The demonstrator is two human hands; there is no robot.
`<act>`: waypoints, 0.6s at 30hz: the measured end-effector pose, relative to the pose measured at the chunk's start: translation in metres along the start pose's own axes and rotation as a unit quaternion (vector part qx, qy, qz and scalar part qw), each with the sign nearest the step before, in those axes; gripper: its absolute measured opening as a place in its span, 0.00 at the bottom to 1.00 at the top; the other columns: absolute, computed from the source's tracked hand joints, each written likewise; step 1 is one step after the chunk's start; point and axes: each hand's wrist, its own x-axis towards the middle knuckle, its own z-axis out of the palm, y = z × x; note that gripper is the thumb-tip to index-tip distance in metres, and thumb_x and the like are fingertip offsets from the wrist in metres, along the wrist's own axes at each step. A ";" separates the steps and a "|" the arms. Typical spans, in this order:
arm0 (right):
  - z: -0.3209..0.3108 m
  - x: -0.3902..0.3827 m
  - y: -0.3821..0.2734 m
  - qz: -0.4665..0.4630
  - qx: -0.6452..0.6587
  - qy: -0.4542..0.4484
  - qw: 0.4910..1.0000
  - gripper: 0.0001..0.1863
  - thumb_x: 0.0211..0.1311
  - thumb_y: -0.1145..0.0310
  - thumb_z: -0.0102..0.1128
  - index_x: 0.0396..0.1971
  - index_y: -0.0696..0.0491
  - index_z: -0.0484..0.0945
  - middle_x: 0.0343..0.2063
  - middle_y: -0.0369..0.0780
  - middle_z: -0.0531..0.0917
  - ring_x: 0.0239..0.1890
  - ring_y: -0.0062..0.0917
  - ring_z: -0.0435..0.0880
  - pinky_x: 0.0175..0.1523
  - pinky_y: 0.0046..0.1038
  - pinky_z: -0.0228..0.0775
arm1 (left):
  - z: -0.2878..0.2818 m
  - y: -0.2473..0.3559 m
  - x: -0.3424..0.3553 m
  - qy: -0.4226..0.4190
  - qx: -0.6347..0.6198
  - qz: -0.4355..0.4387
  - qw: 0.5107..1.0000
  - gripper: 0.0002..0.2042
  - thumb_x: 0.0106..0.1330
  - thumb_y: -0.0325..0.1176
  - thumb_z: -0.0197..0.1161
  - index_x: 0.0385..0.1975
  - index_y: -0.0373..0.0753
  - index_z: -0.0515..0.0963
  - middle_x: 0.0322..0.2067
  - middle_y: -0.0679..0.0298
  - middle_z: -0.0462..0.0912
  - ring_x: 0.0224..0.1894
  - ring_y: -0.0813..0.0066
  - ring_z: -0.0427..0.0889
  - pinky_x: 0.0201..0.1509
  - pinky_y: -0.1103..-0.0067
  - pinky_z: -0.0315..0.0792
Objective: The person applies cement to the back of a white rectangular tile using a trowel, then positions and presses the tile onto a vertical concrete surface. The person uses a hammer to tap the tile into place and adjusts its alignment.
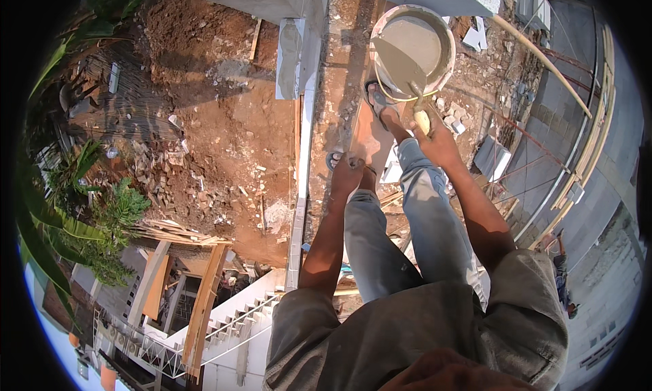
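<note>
Over one bucket (449, 48), one trowel (401, 61), fingers of right hand (437, 141) around its handle (422, 122), left hand (348, 171) curled, hold unclear

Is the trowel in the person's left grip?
No, the right grip holds the trowel by its pale handle.

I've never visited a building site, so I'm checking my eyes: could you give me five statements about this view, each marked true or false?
1. The right hand holds a trowel. True.
2. The left hand grips the trowel too. False: it is well apart from the trowel.
3. Part of the trowel shows over the mouth of a bucket. True.
4. The bucket is full of loose gravel. False: it holds a smooth grey mix, probably mortar.
5. The person wears shorts. False: they wear long, faded blue jeans.
</note>
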 end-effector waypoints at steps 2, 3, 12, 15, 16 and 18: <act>-0.009 0.009 0.010 0.059 -0.042 0.009 0.997 0.27 0.66 0.51 0.54 0.53 0.58 0.70 0.42 0.56 0.82 0.48 0.52 0.80 0.51 0.45 0.73 | 0.004 -0.015 0.009 -0.007 0.003 -0.023 1.000 0.22 0.62 0.41 0.66 0.48 0.30 0.75 0.40 0.47 0.84 0.46 0.51 0.83 0.49 0.67 0.75; -0.010 0.016 0.015 0.103 -0.070 0.014 0.992 0.27 0.67 0.50 0.54 0.53 0.58 0.69 0.41 0.56 0.82 0.47 0.53 0.80 0.50 0.46 0.73 | -0.005 0.007 0.011 -0.016 0.021 -0.055 0.998 0.22 0.62 0.42 0.65 0.47 0.30 0.76 0.40 0.46 0.84 0.46 0.50 0.83 0.49 0.67 0.75; 0.008 0.097 0.026 0.173 -0.011 -0.039 0.984 0.27 0.66 0.52 0.54 0.54 0.58 0.67 0.37 0.57 0.83 0.42 0.54 0.82 0.46 0.45 0.75 | -0.010 0.153 0.114 0.088 0.161 0.058 0.981 0.26 0.65 0.45 0.62 0.53 0.28 0.73 0.49 0.41 0.77 0.53 0.46 0.78 0.57 0.64 0.71; 0.043 0.102 0.085 0.056 0.119 -0.026 0.991 0.26 0.65 0.55 0.55 0.52 0.60 0.68 0.34 0.58 0.83 0.42 0.54 0.82 0.45 0.45 0.76 | 0.032 0.276 0.164 0.165 0.310 0.341 0.872 0.31 0.57 0.46 0.70 0.57 0.36 0.70 0.55 0.47 0.73 0.59 0.49 0.71 0.61 0.59 0.65; 0.033 0.101 0.074 0.090 0.113 -0.026 0.989 0.25 0.64 0.55 0.55 0.52 0.60 0.68 0.33 0.59 0.83 0.42 0.54 0.82 0.44 0.45 0.76 | 0.043 0.318 0.178 0.171 0.325 0.408 0.836 0.34 0.56 0.47 0.71 0.59 0.37 0.68 0.56 0.49 0.73 0.60 0.50 0.70 0.62 0.56 0.62; 0.001 0.081 0.031 0.162 0.099 -0.027 0.981 0.25 0.64 0.56 0.55 0.51 0.60 0.68 0.31 0.59 0.82 0.41 0.55 0.82 0.44 0.46 0.75 | 0.061 0.391 0.203 0.155 0.371 0.503 0.765 0.40 0.51 0.49 0.73 0.63 0.39 0.65 0.56 0.52 0.71 0.61 0.53 0.67 0.65 0.52 0.56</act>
